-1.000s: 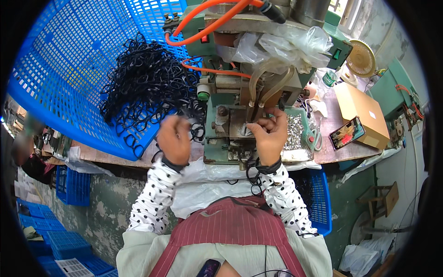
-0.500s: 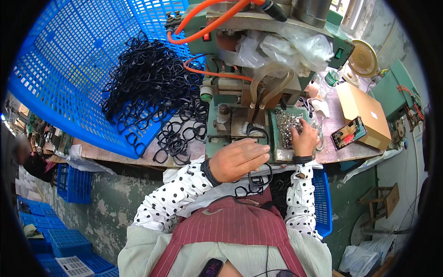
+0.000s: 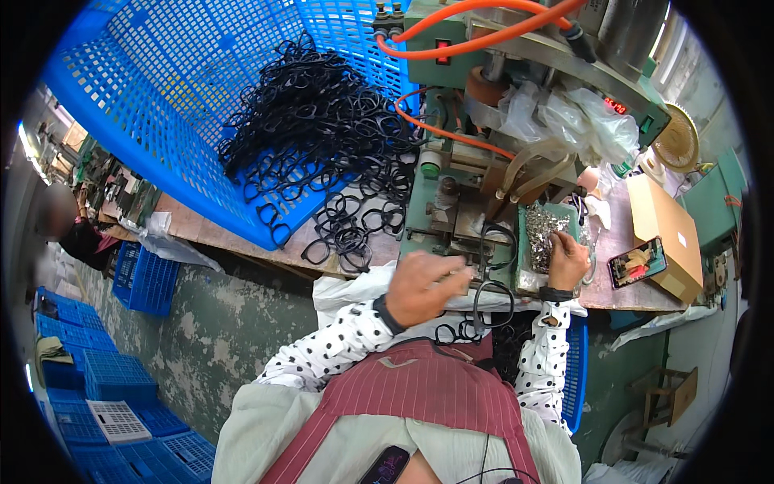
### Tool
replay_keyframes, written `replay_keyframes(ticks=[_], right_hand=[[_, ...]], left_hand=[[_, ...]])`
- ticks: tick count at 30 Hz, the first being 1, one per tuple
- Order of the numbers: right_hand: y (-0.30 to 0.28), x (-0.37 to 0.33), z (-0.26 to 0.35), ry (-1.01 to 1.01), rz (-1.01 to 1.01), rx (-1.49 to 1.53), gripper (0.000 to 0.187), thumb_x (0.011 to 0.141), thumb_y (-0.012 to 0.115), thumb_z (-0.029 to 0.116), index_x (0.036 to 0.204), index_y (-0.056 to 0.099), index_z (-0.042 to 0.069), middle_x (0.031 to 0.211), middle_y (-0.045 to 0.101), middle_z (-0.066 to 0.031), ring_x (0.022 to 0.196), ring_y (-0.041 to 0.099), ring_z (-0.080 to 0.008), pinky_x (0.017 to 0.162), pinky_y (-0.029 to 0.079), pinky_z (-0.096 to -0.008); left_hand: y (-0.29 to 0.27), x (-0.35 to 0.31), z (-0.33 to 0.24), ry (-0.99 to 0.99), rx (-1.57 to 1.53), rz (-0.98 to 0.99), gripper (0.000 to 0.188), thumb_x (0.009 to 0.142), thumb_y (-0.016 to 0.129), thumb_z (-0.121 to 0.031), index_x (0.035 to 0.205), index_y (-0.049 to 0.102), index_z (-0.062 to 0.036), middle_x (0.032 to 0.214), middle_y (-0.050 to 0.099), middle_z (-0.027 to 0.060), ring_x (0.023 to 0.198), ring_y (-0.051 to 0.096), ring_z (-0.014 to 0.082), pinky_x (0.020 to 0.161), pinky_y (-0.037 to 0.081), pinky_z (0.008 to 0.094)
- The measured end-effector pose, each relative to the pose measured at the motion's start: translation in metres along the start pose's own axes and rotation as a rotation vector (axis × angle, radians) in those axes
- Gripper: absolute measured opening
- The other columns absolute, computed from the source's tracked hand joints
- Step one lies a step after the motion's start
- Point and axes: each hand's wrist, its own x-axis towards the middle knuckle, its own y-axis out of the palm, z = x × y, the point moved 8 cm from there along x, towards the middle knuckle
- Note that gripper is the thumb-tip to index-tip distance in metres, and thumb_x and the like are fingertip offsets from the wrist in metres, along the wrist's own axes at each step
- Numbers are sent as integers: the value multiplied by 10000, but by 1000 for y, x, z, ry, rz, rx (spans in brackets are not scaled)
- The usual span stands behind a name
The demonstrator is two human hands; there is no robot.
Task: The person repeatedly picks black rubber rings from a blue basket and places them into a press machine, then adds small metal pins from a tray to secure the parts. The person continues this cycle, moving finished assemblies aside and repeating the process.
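My left hand [image 3: 427,284] is held in front of the press, its fingers stretched out and slightly blurred, with nothing in them. Just right of its fingertips a black eyeglass frame [image 3: 476,310] hangs at the bench edge, over my lap. A second black eyeglass frame [image 3: 511,256] is at the press's metal fixture [image 3: 476,219]. My right hand [image 3: 567,262] reaches to a green tray [image 3: 528,280] heaped with small silvery metal parts [image 3: 542,230]. Its thumb and fingertips are pinched together at the heap; what lies between them is too small to make out.
A large blue basket [image 3: 161,161] tilts at the left with a pile of black eyeglass frames [image 3: 322,121], some spilled onto the bench. Orange hoses [image 3: 476,50] cross the press. A phone [image 3: 638,262] leans on a cardboard box [image 3: 657,218]. Another person [image 3: 81,238] is far left.
The view has shifted left. My left hand has drawn back from the fixture, leaving the eyeglass frame there in fuller view. My right hand's fingers have closed at the metal parts.
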Motion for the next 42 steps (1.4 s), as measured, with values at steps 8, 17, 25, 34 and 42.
replay_keyframes(ticks=[8,17,25,34,42], right_hand=[[2,0,-1,14,-19,-79,109,870,634,179,972,670,174,820,665,-26,775,595,-252,736,412,-408],[-10,1,22,-74,-59,-78,87,757,737,130,833,699,150,811,684,-23,774,593,-252,737,440,-382],[3,6,82,196,255,742,167,771,722,19,936,728,37,803,670,-45,695,567,-93,620,446,-230],[-6,-9,151,175,364,753,320,719,743,54,1033,684,30,845,686,-57,639,501,-57,535,357,-221],[4,-1,168,236,372,807,505,708,752,20,1153,514,-2,825,674,-63,658,550,-42,532,371,-200]], left_hand=[[-26,-83,114,-526,781,247,305,781,651,-155,1084,669,-183,1279,521,109,1192,423,313,964,283,500],[-51,-68,182,-387,621,293,218,805,627,-97,1006,659,-174,1149,637,-7,1185,478,250,1008,237,512],[-61,19,86,-266,243,-209,189,790,599,8,969,594,-51,782,562,83,698,504,292,632,351,397],[14,59,-17,192,-129,85,423,749,690,-79,1163,607,-55,1033,656,57,863,609,235,823,464,415],[13,48,-29,313,-250,95,401,737,681,-48,1130,612,-7,1007,644,93,798,577,266,765,482,407]])
